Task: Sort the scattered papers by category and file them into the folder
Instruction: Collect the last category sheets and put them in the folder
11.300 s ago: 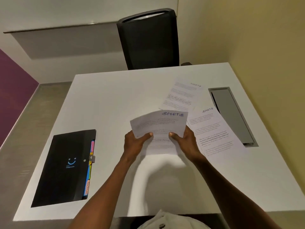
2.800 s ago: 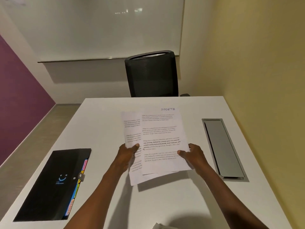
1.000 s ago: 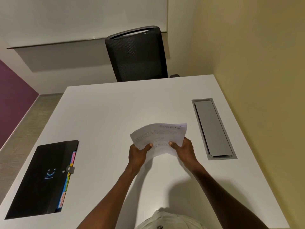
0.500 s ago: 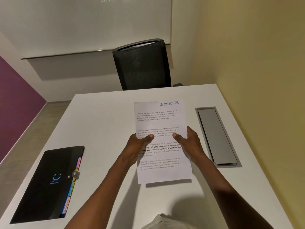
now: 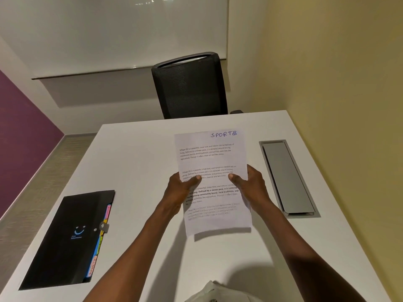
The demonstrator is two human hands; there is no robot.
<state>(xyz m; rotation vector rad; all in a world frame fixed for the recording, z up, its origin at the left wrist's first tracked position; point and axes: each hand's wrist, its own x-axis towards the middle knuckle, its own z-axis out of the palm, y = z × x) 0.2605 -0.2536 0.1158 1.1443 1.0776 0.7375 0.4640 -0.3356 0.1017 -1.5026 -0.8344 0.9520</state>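
A squared stack of white printed papers, headed "SPORTS" in blue handwriting, stands upright above the middle of the white table. My left hand grips its left edge with the thumb on the front sheet. My right hand grips the right edge the same way. The stack's lower edge hangs just above the tabletop and casts a shadow there. The black folder lies shut on the table's near left, with coloured index tabs along its right side.
A grey cable hatch is set into the table at the right. A black mesh chair stands behind the far edge. A yellow wall runs close along the right side, and a purple wall is on the left.
The loose sheets on the table have been gathered into one stack. In the last second the stack went from tilted flat to upright and squared; both hands keep their grip.
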